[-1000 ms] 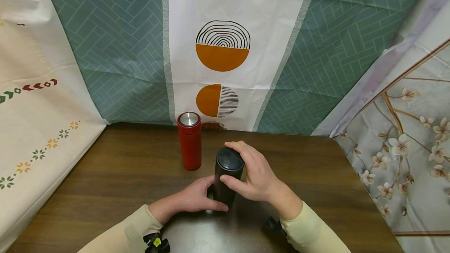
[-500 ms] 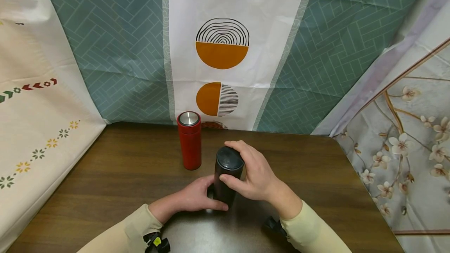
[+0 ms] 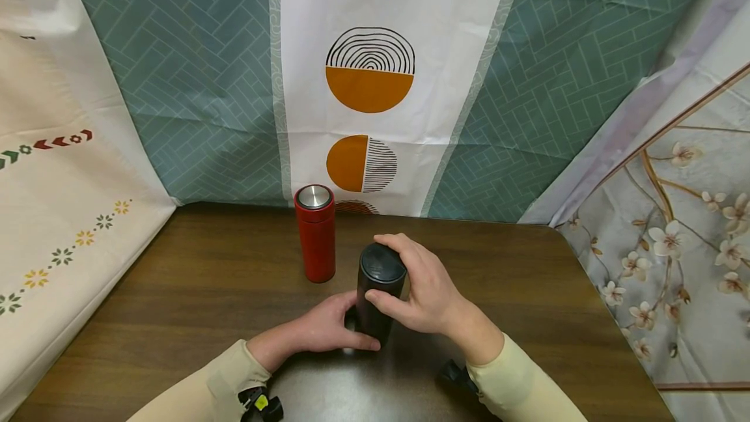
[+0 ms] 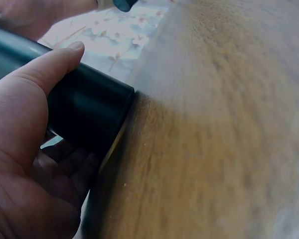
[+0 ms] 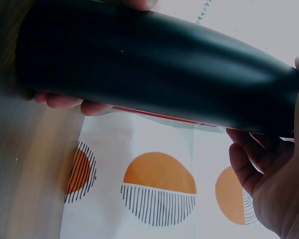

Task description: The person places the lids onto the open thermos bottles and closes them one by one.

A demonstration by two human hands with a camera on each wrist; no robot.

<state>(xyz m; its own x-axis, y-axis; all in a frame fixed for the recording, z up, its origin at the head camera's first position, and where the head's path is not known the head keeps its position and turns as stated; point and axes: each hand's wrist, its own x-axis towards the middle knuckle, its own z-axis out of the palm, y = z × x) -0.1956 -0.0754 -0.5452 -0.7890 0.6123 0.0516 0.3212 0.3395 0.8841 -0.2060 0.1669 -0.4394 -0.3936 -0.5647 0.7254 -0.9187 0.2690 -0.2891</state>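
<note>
A black thermos bottle (image 3: 381,279) stands upright on the brown wooden table (image 3: 234,266). Low on its body, my left hand (image 3: 322,327) grips it, thumb across the near side and fingers behind. My right hand (image 3: 418,292) holds the top near the dark lid (image 3: 383,262), thumb in front and fingers round the far side. In the left wrist view the base of the black thermos (image 4: 89,104) meets the table. Both hands' fingers show around the black thermos (image 5: 154,64) in the right wrist view. Behind it to the left stands a red thermos (image 3: 317,239) with a silver-topped lid, untouched.
A green and white patterned cloth (image 3: 375,90) hangs along the table's back edge. Cream cloth (image 3: 76,200) borders the left side, and a flowered cloth (image 3: 674,266) the right. Black wrist straps (image 3: 260,402) sit on the sleeves.
Both hands keep their hold on the black thermos, with no visible turning or lifting. Only the head view has tilted very slightly, so the backdrop appears a little higher.
</note>
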